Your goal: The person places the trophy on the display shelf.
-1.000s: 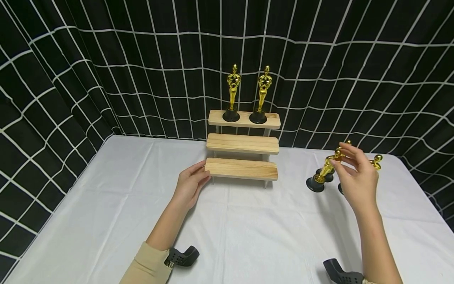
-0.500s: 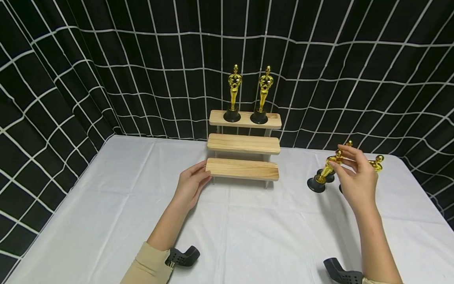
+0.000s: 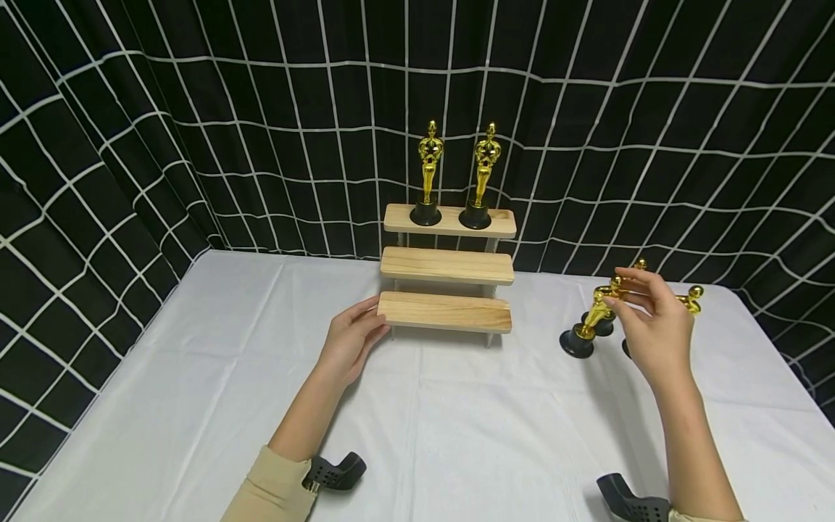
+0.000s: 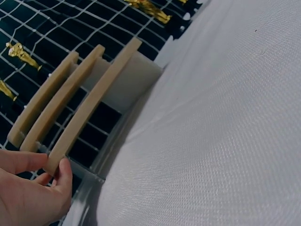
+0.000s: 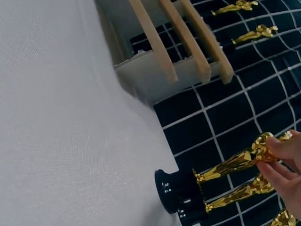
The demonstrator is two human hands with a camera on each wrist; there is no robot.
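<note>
A three-tier wooden display stand stands at the middle of the table. My left hand pinches the left end of its lowest board between thumb and fingers. On the top board are two gold trophy statuettes with black round bases, a left one and a right one. Over at the right, my right hand grips another trophy statuette by its upper body. That statuette leans, its black base to the lower left; whether the base touches the cloth I cannot tell.
Behind the right hand stand more statuettes, one farther back and one to the right, both partly hidden. A white cloth covers the table. A black curtain with white grid lines hangs behind and at the sides.
The right hand's fingers and the statuette in them have shifted slightly left and toward me. The left hand stays on the stand's lowest board.
</note>
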